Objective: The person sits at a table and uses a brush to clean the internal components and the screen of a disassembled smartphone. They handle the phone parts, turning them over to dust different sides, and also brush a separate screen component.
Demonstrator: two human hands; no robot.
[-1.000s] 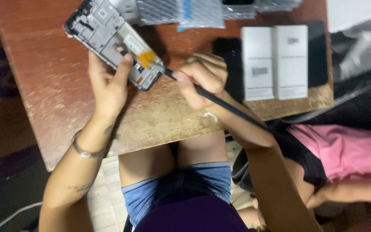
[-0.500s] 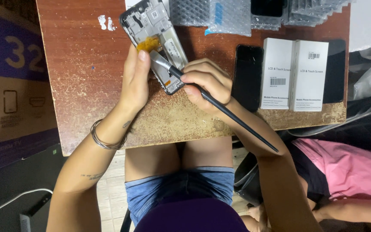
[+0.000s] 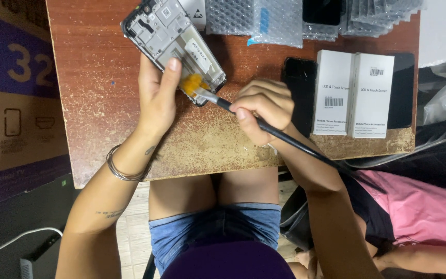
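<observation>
My left hand (image 3: 157, 101) holds an opened phone frame (image 3: 167, 36) tilted above the worn brown table (image 3: 99, 82), thumb pressed on its inner side. My right hand (image 3: 264, 108) grips a long black-handled brush (image 3: 285, 138). Its yellow bristles (image 3: 193, 83) touch the lower end of the phone frame, beside my left thumb.
Two white boxes (image 3: 354, 93) and a black phone (image 3: 298, 88) lie at the table's right. Bubble-wrapped parts (image 3: 254, 18) line the far edge. A large cardboard box (image 3: 11, 98) stands at left. Another person in pink (image 3: 419, 206) sits at right.
The brush tip slid from the upper part of the phone frame down to its lower end. My left hand turned the frame further to the left.
</observation>
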